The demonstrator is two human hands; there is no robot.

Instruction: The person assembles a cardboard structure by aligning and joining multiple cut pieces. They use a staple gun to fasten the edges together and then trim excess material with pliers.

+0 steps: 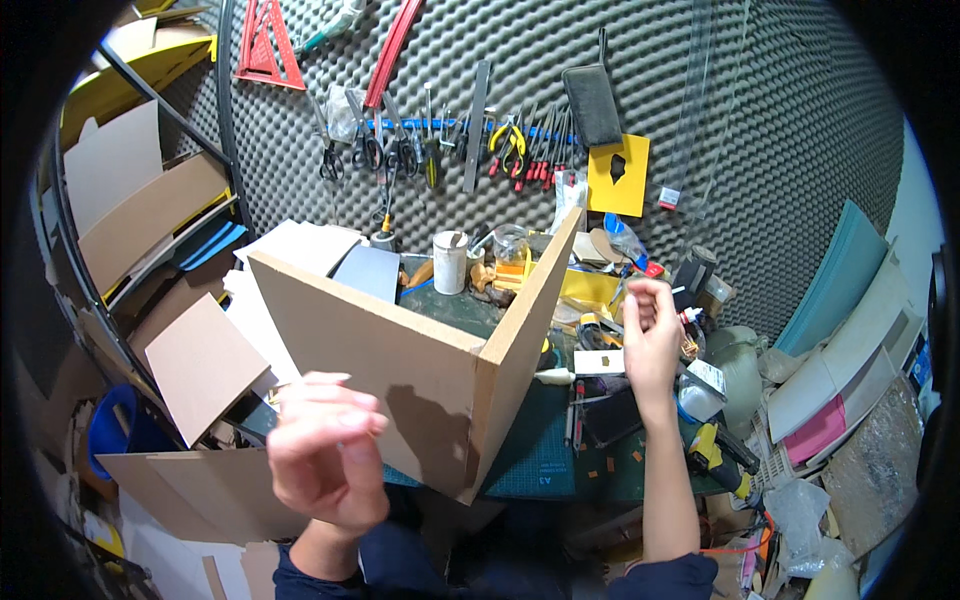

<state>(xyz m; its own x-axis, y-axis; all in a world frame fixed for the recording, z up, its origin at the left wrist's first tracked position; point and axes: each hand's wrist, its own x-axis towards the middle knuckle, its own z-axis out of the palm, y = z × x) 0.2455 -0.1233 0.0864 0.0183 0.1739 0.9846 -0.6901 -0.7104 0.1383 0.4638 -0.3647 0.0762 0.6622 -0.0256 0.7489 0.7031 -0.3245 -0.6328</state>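
Two tan boards stand on edge on the green cutting mat, meeting at a corner that points toward me. My left hand is raised in front of the left board, apart from it, and its shadow seems to fall on that board. Its thumb and fingers are curled together in a pinch; what lies between them, if anything, is too small to name. To the right of the boards, my right hand hovers over the bench with loosely bent fingers, a gap at the thumb and nothing visible in it. Neither hand touches the boards.
Behind the boards stand a white can and cluttered small parts. Pliers, scissors and files hang on the grey foam wall. A yellow-black power tool lies at the right edge. Sheets fill the left rack; small orange chips dot the mat.
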